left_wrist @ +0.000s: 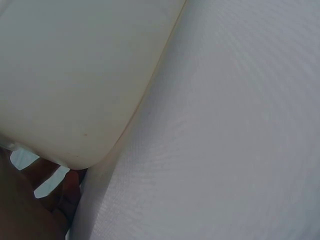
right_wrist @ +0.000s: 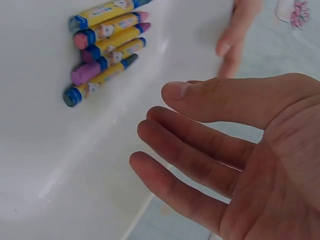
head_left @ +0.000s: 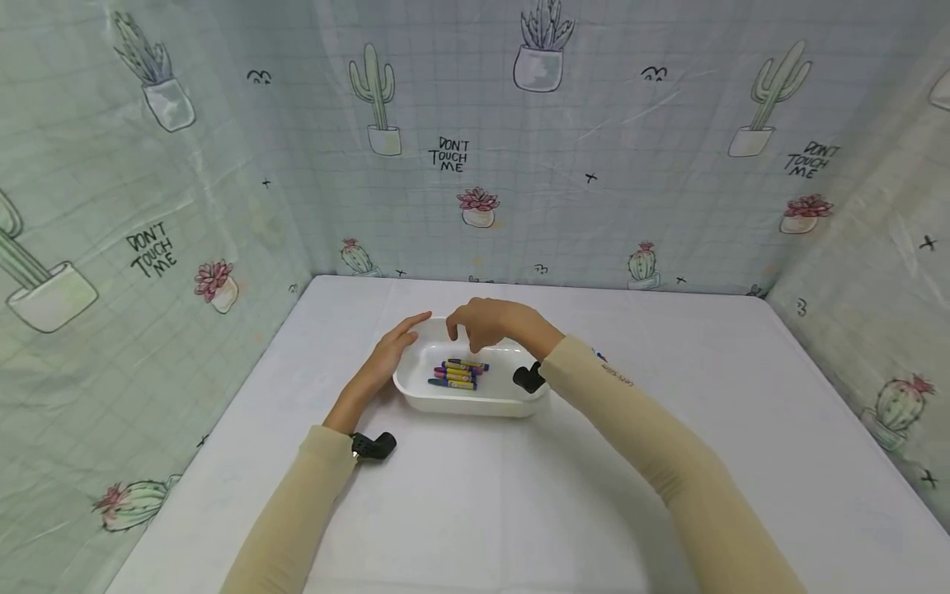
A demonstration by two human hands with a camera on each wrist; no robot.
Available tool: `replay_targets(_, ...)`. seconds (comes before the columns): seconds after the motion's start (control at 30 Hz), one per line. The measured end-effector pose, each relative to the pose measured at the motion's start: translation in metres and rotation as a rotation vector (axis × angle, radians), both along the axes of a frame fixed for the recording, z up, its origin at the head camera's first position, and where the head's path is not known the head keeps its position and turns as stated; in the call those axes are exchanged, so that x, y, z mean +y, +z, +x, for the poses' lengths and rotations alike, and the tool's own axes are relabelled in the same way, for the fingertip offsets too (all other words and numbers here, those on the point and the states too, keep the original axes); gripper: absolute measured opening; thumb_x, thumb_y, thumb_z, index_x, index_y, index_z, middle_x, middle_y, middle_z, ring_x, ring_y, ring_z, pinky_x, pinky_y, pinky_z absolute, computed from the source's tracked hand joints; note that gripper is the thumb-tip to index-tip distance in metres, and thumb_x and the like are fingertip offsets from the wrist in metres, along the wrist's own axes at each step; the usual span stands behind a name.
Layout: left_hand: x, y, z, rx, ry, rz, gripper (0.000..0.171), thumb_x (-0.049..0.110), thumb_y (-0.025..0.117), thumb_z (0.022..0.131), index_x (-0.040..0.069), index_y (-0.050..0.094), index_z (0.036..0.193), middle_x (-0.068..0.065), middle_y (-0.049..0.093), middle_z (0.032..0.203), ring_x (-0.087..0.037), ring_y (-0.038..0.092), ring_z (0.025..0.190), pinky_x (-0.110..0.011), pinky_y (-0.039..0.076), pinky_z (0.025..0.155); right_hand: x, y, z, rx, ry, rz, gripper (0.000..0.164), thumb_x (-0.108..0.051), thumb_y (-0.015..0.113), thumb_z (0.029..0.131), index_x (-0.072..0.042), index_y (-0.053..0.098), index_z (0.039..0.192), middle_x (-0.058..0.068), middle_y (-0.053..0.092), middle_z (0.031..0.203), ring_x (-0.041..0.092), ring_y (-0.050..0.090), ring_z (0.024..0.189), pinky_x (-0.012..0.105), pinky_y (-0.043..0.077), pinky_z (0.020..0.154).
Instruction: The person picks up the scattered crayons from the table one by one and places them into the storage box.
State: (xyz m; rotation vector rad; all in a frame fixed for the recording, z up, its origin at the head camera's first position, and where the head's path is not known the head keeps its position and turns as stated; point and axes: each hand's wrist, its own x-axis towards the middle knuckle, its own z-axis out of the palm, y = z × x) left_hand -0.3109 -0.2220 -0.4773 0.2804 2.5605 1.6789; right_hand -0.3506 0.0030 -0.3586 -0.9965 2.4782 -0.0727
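Observation:
A white tray (head_left: 475,404) stands on the white table, holding several crayons (head_left: 456,378) in yellow wrappers. They lie side by side toward its left half, with green, pink and purple ends visible in the right wrist view. My left hand (head_left: 389,351) holds the tray's left end, its thumb at the rim; from the left wrist, the hand's fingers (left_wrist: 70,192) show against the tray's outer wall. Above the tray's far side hovers my right hand (head_left: 490,322). Its fingers are loosely bent and apart, with nothing between them, in the right wrist view, close to the crayons (right_wrist: 107,42).
The table (head_left: 460,503) stretches to both sides and in front of the tray. Cloth walls (head_left: 482,107) printed with cacti rise behind it and at the left and right. A small blue and red patch (head_left: 599,355) shows beside the right sleeve; what it is I cannot tell.

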Motion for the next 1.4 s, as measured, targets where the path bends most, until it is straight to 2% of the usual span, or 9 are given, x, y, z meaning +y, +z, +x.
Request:
replay_targets(0.13, 0.000, 0.001, 0.001, -0.001, -0.012, 0.023, 0.050, 0.025, 0.031, 0.112, 0.024, 0.037, 0.161, -0.011, 0.030, 0.170, -0.039, 0.036, 0.153, -0.059, 0.035, 0.122, 0.017, 0.012, 0.004, 0.027, 0.001, -0.044, 0.042, -0.008, 0.069, 0.096, -0.017, 0.063, 0.136, 0.007, 0.070, 0.118, 0.020, 0.065, 0.101, 0.034, 0.057, 0.083)
replay_targets(0.27, 0.000, 0.001, 0.002, -0.002, -0.007, 0.032, 0.049, 0.025, 0.031, 0.112, 0.024, 0.038, 0.161, -0.009, 0.031, 0.170, -0.037, 0.034, 0.154, -0.059, 0.030, 0.125, 0.037, 0.021, 0.009, 0.075, -0.006, -0.118, 0.036, -0.009, 0.067, 0.097, -0.019, 0.066, 0.131, 0.005, 0.072, 0.112, 0.019, 0.067, 0.096, 0.032, 0.057, 0.078)
replay_targets(0.43, 0.001, 0.001, 0.002, 0.008, 0.003, 0.014, 0.048, 0.026, 0.031, 0.113, 0.026, 0.039, 0.160, -0.005, 0.030, 0.171, -0.035, 0.027, 0.158, -0.059, 0.020, 0.128, 0.068, 0.025, 0.015, 0.140, -0.020, -0.197, 0.030, -0.011, 0.065, 0.098, -0.019, 0.068, 0.127, 0.005, 0.073, 0.108, 0.019, 0.068, 0.091, 0.032, 0.057, 0.077)
replay_targets(0.67, 0.002, 0.000, 0.001, 0.012, 0.001, 0.012, 0.049, 0.024, 0.031, 0.112, 0.024, 0.039, 0.161, -0.006, 0.029, 0.171, -0.035, 0.024, 0.159, -0.059, 0.017, 0.129, 0.116, 0.022, 0.020, 0.177, -0.105, -0.287, 0.025, -0.011, 0.064, 0.100, -0.015, 0.070, 0.124, 0.008, 0.073, 0.108, 0.022, 0.069, 0.094, 0.035, 0.059, 0.079)
replay_targets(0.87, 0.002, 0.001, 0.001, 0.007, -0.003, 0.014, 0.049, 0.026, 0.031, 0.113, 0.025, 0.038, 0.161, -0.005, 0.028, 0.172, -0.035, 0.022, 0.160, -0.059, 0.016, 0.129, 0.157, 0.012, 0.024, 0.171, -0.186, -0.383, 0.025, -0.010, 0.066, 0.098, -0.011, 0.070, 0.122, 0.011, 0.074, 0.107, 0.024, 0.070, 0.093, 0.038, 0.061, 0.079)
replay_targets(1.0, 0.001, 0.001, 0.002, 0.005, -0.001, 0.015, 0.049, 0.024, 0.031, 0.112, 0.025, 0.038, 0.161, -0.005, 0.028, 0.172, -0.035, 0.023, 0.160, -0.059, 0.018, 0.129, 0.178, -0.003, 0.023, 0.158, -0.243, -0.433, 0.025, -0.010, 0.066, 0.097, -0.009, 0.070, 0.122, 0.011, 0.075, 0.105, 0.025, 0.070, 0.094, 0.041, 0.060, 0.081)
replay_targets(1.2, 0.001, 0.000, 0.002, 0.001, -0.010, 0.028, 0.049, 0.025, 0.030, 0.112, 0.025, 0.038, 0.161, -0.005, 0.027, 0.172, -0.036, 0.023, 0.160, -0.060, 0.019, 0.128, 0.202, -0.023, 0.023, 0.149, -0.388, -0.456, 0.026, -0.011, 0.067, 0.097, -0.007, 0.068, 0.123, 0.016, 0.074, 0.110, 0.030, 0.071, 0.095, 0.042, 0.061, 0.080)
replay_targets(1.4, 0.001, 0.001, 0.003, 0.004, -0.011, 0.031, 0.049, 0.025, 0.030, 0.113, 0.025, 0.038, 0.161, -0.005, 0.028, 0.172, -0.034, 0.024, 0.160, -0.059, 0.019, 0.129, 0.220, -0.038, 0.021, 0.022, -0.485, -0.409, 0.037, -0.009, 0.066, 0.097, 0.001, 0.062, 0.132, 0.026, 0.068, 0.121, 0.034, 0.072, 0.096, 0.038, 0.064, 0.075)
